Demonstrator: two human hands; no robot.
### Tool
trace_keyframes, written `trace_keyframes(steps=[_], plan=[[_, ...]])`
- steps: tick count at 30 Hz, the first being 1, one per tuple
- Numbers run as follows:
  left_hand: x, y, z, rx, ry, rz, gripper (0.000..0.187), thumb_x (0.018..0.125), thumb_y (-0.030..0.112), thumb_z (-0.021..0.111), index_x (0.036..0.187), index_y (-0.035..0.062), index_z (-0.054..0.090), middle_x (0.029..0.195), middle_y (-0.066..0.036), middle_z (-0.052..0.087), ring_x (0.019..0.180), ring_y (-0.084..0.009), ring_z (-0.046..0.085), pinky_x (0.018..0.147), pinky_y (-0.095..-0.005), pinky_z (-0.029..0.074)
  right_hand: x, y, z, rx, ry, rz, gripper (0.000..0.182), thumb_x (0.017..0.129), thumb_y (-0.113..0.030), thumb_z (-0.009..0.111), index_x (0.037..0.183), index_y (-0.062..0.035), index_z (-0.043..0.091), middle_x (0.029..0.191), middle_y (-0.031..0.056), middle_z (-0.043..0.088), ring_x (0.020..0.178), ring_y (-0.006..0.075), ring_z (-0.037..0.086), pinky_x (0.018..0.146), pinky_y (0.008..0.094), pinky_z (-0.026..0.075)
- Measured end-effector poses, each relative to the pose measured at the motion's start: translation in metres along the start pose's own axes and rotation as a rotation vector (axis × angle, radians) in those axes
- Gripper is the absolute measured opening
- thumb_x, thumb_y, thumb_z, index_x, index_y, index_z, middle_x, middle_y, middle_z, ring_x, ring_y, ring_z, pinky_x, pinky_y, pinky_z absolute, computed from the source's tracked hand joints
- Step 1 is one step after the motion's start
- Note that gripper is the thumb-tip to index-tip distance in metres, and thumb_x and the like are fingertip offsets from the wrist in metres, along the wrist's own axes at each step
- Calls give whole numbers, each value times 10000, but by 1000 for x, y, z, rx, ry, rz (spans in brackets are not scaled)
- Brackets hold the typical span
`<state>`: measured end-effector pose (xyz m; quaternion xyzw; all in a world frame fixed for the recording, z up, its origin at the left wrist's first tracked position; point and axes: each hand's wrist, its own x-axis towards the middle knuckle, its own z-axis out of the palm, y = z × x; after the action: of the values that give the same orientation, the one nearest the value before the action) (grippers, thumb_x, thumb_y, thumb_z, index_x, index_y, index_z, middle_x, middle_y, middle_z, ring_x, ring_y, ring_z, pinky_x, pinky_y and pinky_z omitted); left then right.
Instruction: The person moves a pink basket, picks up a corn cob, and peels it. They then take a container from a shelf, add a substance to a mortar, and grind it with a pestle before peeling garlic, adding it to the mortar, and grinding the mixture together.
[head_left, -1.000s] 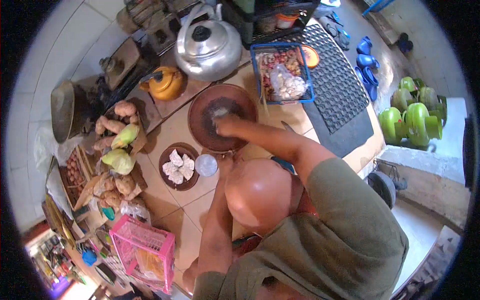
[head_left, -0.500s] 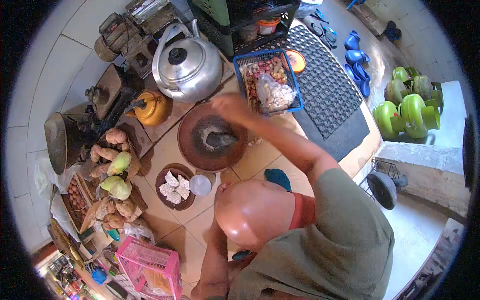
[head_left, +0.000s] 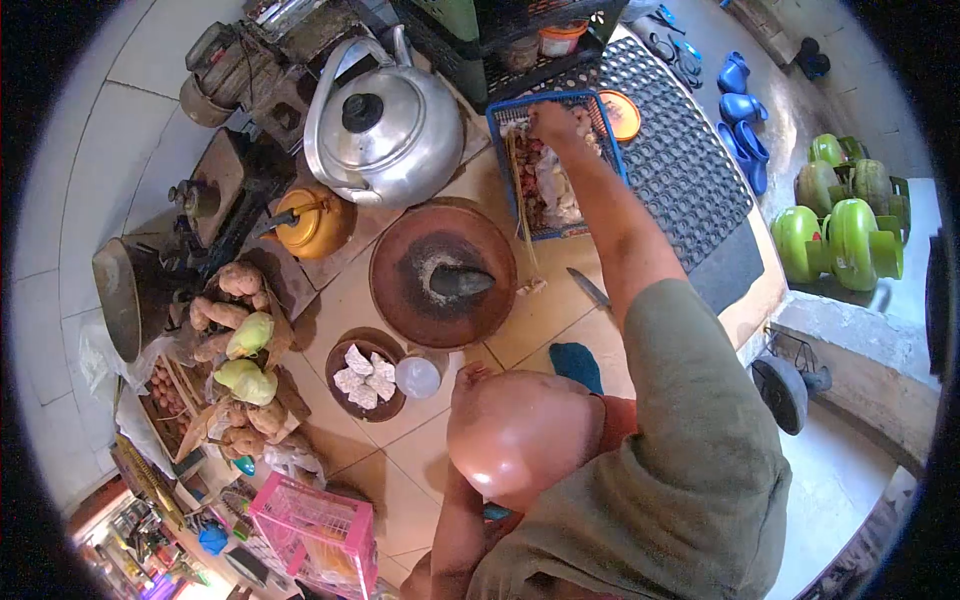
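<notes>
"Since the last look, your right hand has moved, hasn't it?"

"Yes. Right hand (head_left: 555, 128) was over the edge of the wide, round, reddish-brown bowl (head_left: 400, 290); now it's down in the blue plastic basket (head_left: 520, 101), at the far left part of it."

"Holding anything?"

"Can't tell. My fingers are bent and pointing down among small reddish and pale pieces (head_left: 532, 185), and their tips are hidden. A clear plastic bag with pale pieces (head_left: 560, 190) in it sits just nearer to me, by my wrist and forearm."

"And the left?"

"Left hand (head_left: 472, 376) is mostly hidden behind my raised knee (head_left: 515, 425), so I can't say how open it is or whether it has hold of anything. Just left of it stands a clear, round cup (head_left: 417, 377), and beside that a small dark-brown dish (head_left: 340, 355) with white, rough chunks (head_left: 367, 378)."

"Where's the pestle?"

"The dark stone pestle (head_left: 460, 282) lies in the bowl, next to some whitish, crumbly stuff (head_left: 432, 275). That bowl is nearer to me than my right hand and off to its left."

"What's under your arm?"

"A knife with a dark blade (head_left: 588, 287) lies on the tiles, just left of my right forearm."
</notes>
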<state>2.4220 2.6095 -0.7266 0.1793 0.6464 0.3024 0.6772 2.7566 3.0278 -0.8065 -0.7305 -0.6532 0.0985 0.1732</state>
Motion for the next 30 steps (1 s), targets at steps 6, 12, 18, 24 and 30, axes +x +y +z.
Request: trace_keyframes(steps=[6,12,18,24,30], plan=[[9,11,3,38,19,46,282,910,272,430,1033,32,514,855,-56,525,708,-142,497,635,-247,423,17,18,61,-201,-72,-83,270,777,-115,463,982,-34,617,1033,175,600,980,313,575,817,410,465],[18,25,7,-24,76,32,265,909,257,441,1007,28,529,823,-42,520,696,-124,478,628,-231,407,-17,-29,-22,-237,-214,-144,218,706,-285,580,816,-100,618,805,129,621,818,263,609,729,333,480],[37,36,3,-533,-31,-84,208,865,94,516,1053,3,507,856,-30,539,775,-101,513,699,-232,432,-25,-10,-17,229,134,-57,216,713,-178,629,920,-118,624,827,92,632,798,230,600,751,300,457],[36,115,30,227,-119,592,369,872,123,547,1217,34,453,1096,-91,573,969,-147,538,845,-268,424,-151,-125,-114,1319,-479,87,349,768,-159,668,1079,-39,563,942,26,616,881,108,559,795,244,430],[24,155,42,-106,-109,449,307,874,83,525,1172,23,483,1073,-88,556,952,-166,565,803,-288,492,-244,-185,-94,1313,-593,94,274,756,-128,685,997,-21,615,934,27,616,818,103,573,752,230,454]])
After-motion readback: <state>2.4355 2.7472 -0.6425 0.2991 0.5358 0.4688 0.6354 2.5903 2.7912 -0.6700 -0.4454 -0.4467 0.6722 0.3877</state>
